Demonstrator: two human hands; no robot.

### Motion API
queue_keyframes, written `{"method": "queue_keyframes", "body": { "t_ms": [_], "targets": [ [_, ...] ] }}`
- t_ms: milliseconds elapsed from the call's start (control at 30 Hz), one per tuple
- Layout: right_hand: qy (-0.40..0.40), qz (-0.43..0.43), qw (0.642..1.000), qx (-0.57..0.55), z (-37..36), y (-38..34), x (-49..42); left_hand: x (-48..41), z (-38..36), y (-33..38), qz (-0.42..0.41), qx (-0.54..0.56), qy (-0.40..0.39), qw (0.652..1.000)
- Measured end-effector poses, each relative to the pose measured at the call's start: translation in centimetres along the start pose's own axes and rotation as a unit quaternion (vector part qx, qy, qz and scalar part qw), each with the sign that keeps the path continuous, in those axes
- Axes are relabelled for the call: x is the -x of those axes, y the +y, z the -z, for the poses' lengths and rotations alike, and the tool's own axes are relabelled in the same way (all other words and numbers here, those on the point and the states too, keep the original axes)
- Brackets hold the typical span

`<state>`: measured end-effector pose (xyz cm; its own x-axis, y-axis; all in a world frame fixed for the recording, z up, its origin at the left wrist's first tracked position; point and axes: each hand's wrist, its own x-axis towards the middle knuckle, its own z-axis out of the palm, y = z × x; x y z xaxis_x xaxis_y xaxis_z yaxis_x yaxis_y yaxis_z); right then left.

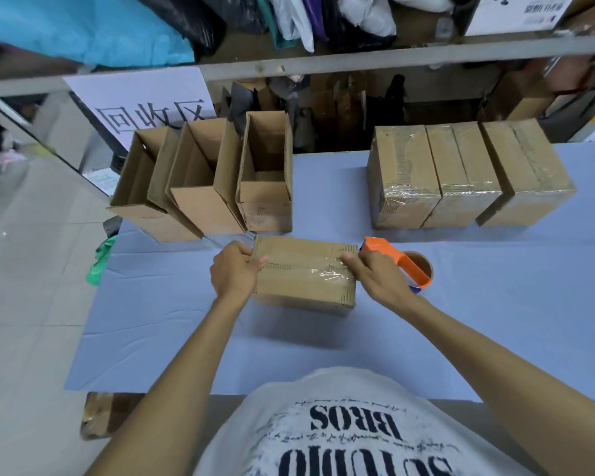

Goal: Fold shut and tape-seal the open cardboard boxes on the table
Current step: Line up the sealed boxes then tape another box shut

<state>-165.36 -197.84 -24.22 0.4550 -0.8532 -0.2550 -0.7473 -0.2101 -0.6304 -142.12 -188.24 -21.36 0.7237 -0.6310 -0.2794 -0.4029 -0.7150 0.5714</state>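
A closed cardboard box (303, 269) lies in front of me on the blue table (461, 321), with clear tape running along its top seam. My left hand (236, 269) grips the box's left end, thumb on top. My right hand (375, 274) holds the right end, fingers pressing the tape down at the edge. An orange tape dispenser (397, 261) with its roll lies on the table just right of my right hand. Three open boxes (200, 180) stand at the back left, flaps up. Three taped boxes (468, 173) stand at the back right.
A shelf rail (358, 60) crosses above the table's far edge, with bags and cartons stacked on it and behind it. A white sign (145, 108) with large characters leans behind the open boxes. A green bag (100, 259) hangs off the table's left edge.
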Motion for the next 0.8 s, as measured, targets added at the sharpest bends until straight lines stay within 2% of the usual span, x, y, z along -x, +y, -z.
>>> {"method": "queue_keyframes", "body": {
  "t_ms": [67,167,233,433,533,667,733,800],
  "targets": [
    [-0.011,-0.014,0.998,0.052,-0.2,-0.9,-0.3,0.0,0.1,0.2,0.003,0.005,0.007,1.000],
    [0.006,-0.020,0.981,0.191,0.7,-2.2,-0.3,0.0,0.3,0.6,0.013,0.010,0.004,1.000],
    [0.011,-0.019,0.975,0.223,1.1,-2.9,-0.2,-0.1,0.5,0.8,0.011,-0.008,-0.010,1.000],
    [-0.027,-0.046,0.996,0.076,0.7,-2.4,-0.4,-0.3,0.2,-0.3,0.018,-0.025,-0.001,1.000],
    [-0.046,-0.019,0.995,0.091,0.3,-1.9,-0.2,-0.7,-0.1,-0.3,0.032,-0.017,0.016,0.999],
    [-0.013,-0.025,0.989,0.144,0.4,-2.3,-0.6,-0.5,-0.5,-0.2,0.024,-0.016,0.030,0.999],
    [-0.010,-0.010,0.993,0.113,0.6,-2.2,-0.7,-0.6,-0.4,-0.4,0.029,-0.004,0.025,0.999],
    [-0.018,0.016,0.997,0.075,0.8,-1.9,-0.5,-1.0,0.0,-0.7,0.052,0.016,-0.021,0.998]
  ]
}}
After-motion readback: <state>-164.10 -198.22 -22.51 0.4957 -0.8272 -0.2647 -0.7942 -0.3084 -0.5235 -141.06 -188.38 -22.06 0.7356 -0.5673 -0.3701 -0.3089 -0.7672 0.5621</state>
